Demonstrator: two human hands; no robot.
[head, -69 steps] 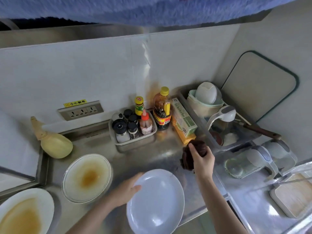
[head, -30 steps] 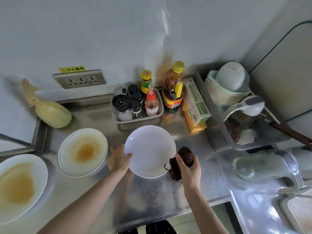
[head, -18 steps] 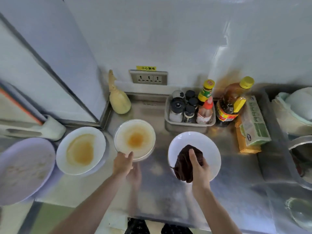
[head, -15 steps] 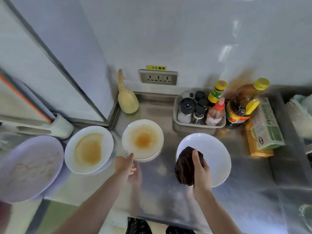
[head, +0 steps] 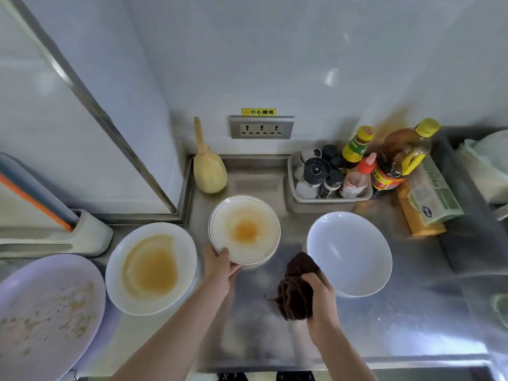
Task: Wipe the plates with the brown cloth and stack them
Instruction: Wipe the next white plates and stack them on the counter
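So from my feed, far left on the steel counter (head: 398,325) there's a big pale plate (head: 46,317) with dried food bits stuck on it, and it overlaps the edge of the next one, a white plate (head: 151,268) with a brownish sauce puddle in it. Behind that there's a yellow gourd-looking thing (head: 209,169) leaning in the corner under the wall socket (head: 261,127). Then the small gold-rimmed plate (head: 244,229) with an orange stain in the middle, and the left hand (head: 220,265) is pinching its near rim, thumb on top, fingers underneath I think, hard to see. It looks slightly lifted off the counter but I can't really tell. Right of that, the right hand (head: 320,295) is curled around the bunched-up brown cloth (head: 295,287), holding it above the counter, just beside the clean white plate (head: 349,253), not touching it as far as I can see. That plate sits flat on the counter by itself. Behind it is a tray of spice jars (head: 330,177), a couple sauce bottles (head: 401,158), and a green box (head: 431,193) at the far right.
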